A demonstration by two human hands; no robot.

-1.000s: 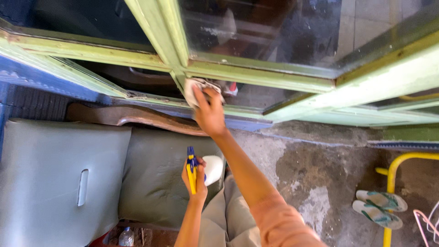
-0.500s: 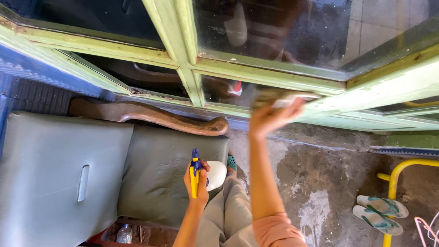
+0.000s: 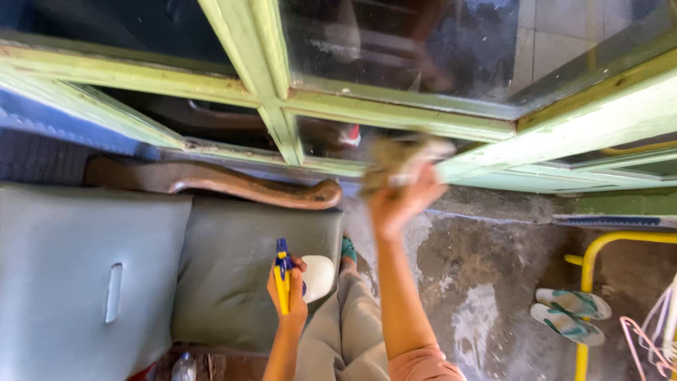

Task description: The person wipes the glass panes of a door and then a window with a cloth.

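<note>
Head view looks down along a green window frame. Right hand is raised and closed around a crumpled cloth, pressing it at the lower edge of the glass pane, where frame and sill meet; the cloth is blurred. Left hand is low, near the person's knee, fingers wrapped on a white spray bottle with blue and yellow trigger. Grey seat stands close on the left; bare concrete floor lies open on the right, up to the sandals
</note>
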